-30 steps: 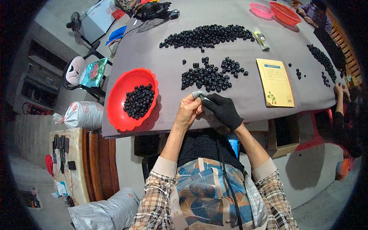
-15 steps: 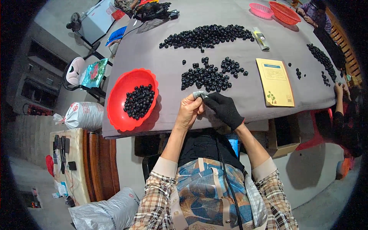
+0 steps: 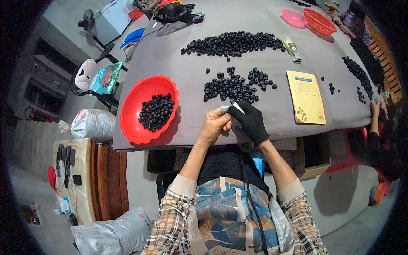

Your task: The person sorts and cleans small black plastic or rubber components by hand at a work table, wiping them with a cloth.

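Observation:
My left hand (image 3: 215, 124) is bare, its thumb and fingers pinched together, with a grey wrap (image 3: 225, 109) around a fingertip. My right hand (image 3: 252, 123) wears a black glove and is closed against the left fingertips. A narrow white strip (image 3: 239, 108) shows at the right fingers; whether it is held or wrapped on a digit I cannot tell. Anything small between the fingers is hidden. Just beyond both hands lies a loose pile of small round black beads (image 3: 231, 88). To the left, a red scalloped bowl (image 3: 132, 106) holds more of these beads.
A larger bead heap (image 3: 233, 43) lies farther back on the grey cloth-covered table (image 3: 191, 131). A yellow booklet (image 3: 307, 97) and a packet (image 3: 292, 49) lie at right. Pink (image 3: 294, 18) and red baskets (image 3: 319, 22) stand far right. Another person's hand (image 3: 375, 106) is beside beads at the right edge.
My fingers have shifted slightly against each other, and the white strip shows more plainly at the right hand. The whole view has tilted a little.

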The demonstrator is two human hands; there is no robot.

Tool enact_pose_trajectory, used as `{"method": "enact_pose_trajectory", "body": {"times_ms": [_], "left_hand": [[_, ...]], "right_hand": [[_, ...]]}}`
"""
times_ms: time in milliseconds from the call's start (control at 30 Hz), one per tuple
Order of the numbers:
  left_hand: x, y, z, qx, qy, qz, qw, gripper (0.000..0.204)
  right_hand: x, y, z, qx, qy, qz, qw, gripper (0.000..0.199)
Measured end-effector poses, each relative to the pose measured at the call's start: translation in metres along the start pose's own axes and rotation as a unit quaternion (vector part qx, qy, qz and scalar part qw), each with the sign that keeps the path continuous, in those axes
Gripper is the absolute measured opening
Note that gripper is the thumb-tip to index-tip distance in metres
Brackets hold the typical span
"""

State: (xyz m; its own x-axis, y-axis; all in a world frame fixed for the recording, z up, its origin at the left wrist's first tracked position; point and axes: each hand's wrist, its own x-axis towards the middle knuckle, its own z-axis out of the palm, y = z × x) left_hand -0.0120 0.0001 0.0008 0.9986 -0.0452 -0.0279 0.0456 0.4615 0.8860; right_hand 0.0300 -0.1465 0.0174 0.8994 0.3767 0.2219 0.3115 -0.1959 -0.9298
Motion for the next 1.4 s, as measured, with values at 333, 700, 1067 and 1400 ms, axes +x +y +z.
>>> {"method": "enact_pose_trajectory", "body": {"times_ms": [333, 700, 1067, 1400], "left_hand": [[-0.047, 0.058, -0.007, 0.232, 0.202, 0.058, 0.950, 0.012], [-0.070, 0.114, -0.071, 0.478, 0.407, 0.188, 0.755, 0.018], [0.006, 0.041, -0.032, 0.634, 0.245, 0.163, 0.715, 0.017], [0.030, 0.034, -0.036, 0.674, 0.268, 0.106, 0.680, 0.020]], "right_hand": [[-0.002, 0.003, 0.002, 0.007, 0.019, 0.053, 0.998, 0.026], [-0.004, -0.001, 0.003, -0.008, 0.025, 0.018, 1.000, 0.029], [-0.005, 0.003, 0.000, -0.008, 0.008, 0.001, 1.000, 0.030], [-0.005, 0.001, -0.002, 0.004, 0.002, 0.033, 0.999, 0.026]]}}
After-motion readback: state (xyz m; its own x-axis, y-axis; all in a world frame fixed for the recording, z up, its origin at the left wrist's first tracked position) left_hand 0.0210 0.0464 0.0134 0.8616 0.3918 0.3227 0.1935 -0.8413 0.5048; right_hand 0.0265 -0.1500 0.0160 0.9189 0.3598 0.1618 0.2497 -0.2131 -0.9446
